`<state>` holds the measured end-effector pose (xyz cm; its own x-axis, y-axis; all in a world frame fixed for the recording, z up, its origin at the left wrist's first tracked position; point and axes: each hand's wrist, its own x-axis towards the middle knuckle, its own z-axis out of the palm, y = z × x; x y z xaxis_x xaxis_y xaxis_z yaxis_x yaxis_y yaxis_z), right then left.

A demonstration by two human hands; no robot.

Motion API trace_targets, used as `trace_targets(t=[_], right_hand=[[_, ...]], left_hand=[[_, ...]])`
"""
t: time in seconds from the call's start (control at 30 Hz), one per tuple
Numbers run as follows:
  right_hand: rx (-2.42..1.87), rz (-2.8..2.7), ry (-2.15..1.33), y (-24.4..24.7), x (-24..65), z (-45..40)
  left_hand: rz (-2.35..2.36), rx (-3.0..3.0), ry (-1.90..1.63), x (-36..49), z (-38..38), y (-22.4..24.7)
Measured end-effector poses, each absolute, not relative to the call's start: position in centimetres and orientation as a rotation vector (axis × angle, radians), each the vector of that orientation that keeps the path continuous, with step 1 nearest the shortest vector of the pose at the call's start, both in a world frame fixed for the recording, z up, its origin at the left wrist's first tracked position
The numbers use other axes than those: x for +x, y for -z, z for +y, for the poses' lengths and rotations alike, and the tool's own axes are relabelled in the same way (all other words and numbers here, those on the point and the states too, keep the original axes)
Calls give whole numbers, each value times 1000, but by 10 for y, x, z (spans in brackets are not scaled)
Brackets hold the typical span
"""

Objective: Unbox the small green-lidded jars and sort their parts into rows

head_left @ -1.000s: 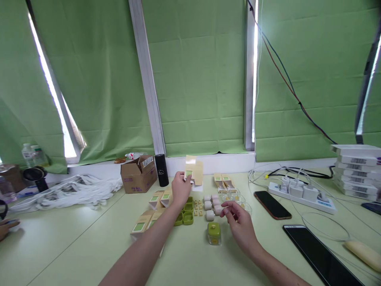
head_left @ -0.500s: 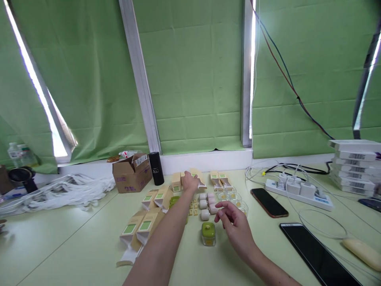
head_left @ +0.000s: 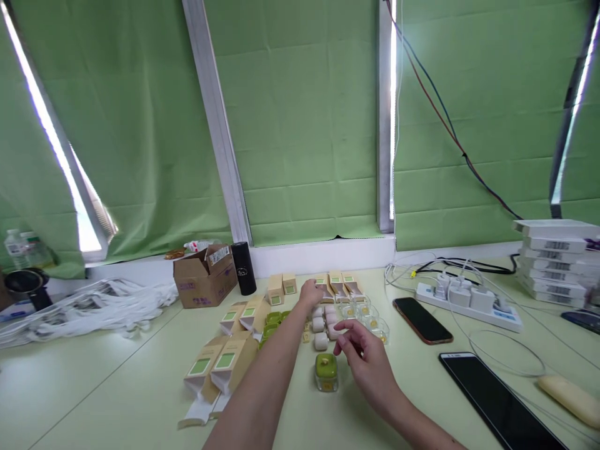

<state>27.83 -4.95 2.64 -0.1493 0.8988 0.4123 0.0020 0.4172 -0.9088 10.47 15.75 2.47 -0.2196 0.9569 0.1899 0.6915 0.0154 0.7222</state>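
Observation:
My left hand point(head_left: 310, 292) reaches to the back of the table, fingers closed at the left side of a small tan cardboard box point(head_left: 324, 289). That box stands beside two similar boxes with open flaps. My right hand point(head_left: 368, 357) hovers with loosely bent fingers apart, holding nothing, just right of a square glass jar point(head_left: 326, 373) with a green lid. Small white jar-like pieces point(head_left: 321, 341) stand in rows behind it, with clear glass jars point(head_left: 372, 320) to their right. Green lids point(head_left: 272, 323) lie left of my left forearm, which partly hides them.
Tan boxes with open flaps point(head_left: 233, 359) lie at left, others point(head_left: 275, 290) stand farther back. A brown carton point(head_left: 206, 278), black cylinder point(head_left: 243, 269) and white straps point(head_left: 117, 303) are behind. Right: phone point(head_left: 422, 320), tablet point(head_left: 497, 400), power strip point(head_left: 473, 307), cables, stacked white boxes point(head_left: 555, 265).
My left hand has moved right, bringing the small tan box alongside the other two. My right hand remains beside the green-lidded jar. The whole view has shifted slightly.

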Motion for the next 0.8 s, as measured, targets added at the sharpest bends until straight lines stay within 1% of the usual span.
trace_targets(t=[0.13,0.27,0.37,0.53,0.67,0.8], right_hand=[[-858,-1566,-913,-21,283,-43],[-913,-1593,-874,-18,287,-36],[-945,-1665,-852,-19,290,-34],[-958,-1967,-897,-26,296,-37],[-1020,-2111,-917,-24,296,-43],[-1085,-2145,-868,-13,290,-47]], left_hand=[[1843,1730,-1077,100,152,-36],[1756,1757,-1142,90,127,-52],[1686,1779,-1201,82,91,-64],[1606,1860,-1285,75,11,-79],[1617,1943,-1287,78,-41,-77],[1599,2020,-1360,81,-64,-64]])
